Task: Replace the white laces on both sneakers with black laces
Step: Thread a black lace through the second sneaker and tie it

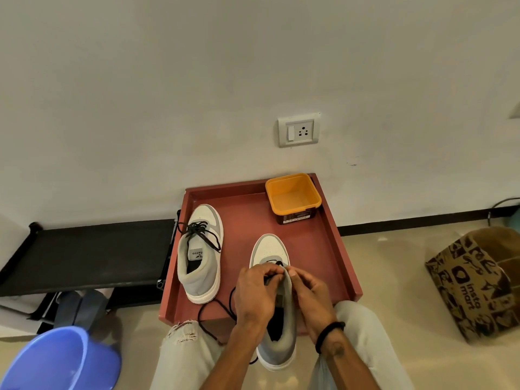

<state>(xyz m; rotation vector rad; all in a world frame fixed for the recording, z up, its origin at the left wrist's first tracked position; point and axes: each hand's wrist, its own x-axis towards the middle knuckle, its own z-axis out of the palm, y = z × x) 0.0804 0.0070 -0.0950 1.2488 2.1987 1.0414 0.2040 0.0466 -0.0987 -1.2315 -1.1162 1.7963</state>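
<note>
Two white-and-grey sneakers lie on a red tray table (315, 249). The left sneaker (201, 251) is threaded with a black lace, its ends loose over the tongue. The right sneaker (277, 311) points away from me, its heel hanging over the tray's near edge. My left hand (254, 291) and right hand (309, 294) meet over its eyelets, fingers curled and pinching the black lace (216, 311). A loose length of that lace trails left across the tray and down to my knee. The eyelets themselves are hidden under my fingers.
An open orange tub (292, 197) stands at the tray's far right corner. A black bench (84, 254) adjoins the tray on the left, a blue bucket (62, 358) sits at the lower left, and a printed cardboard box (478, 280) rests on the floor at the right.
</note>
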